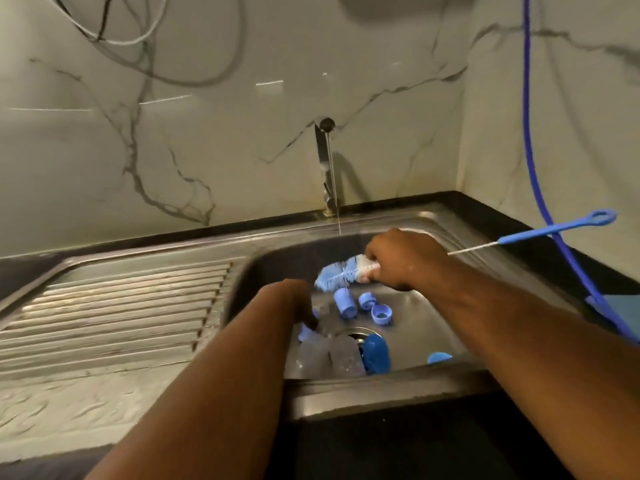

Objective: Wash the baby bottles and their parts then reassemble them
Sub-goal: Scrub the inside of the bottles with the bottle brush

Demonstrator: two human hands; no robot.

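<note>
Steel sink (381, 386): a thin stream from the wall tap (327, 168) falls into it.
Right hand (398, 261): wrapped round a blue-bristled bottle brush (337, 273) with a blue loop-ended handle, above the basin.
Left hand (294, 304): down among clear plastic baby bottles (332, 355) by the drain; grip cannot be told.
Blue plastic caps (381, 313): scattered on the basin floor.

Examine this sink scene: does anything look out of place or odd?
Two things. The right hand grips the bottle brush at its bristle end, so the long handle sticks out past the sink rim. A blue cord hangs down the wall beside the wet sink. The scattered blue bottle parts just look mid-wash.
</note>
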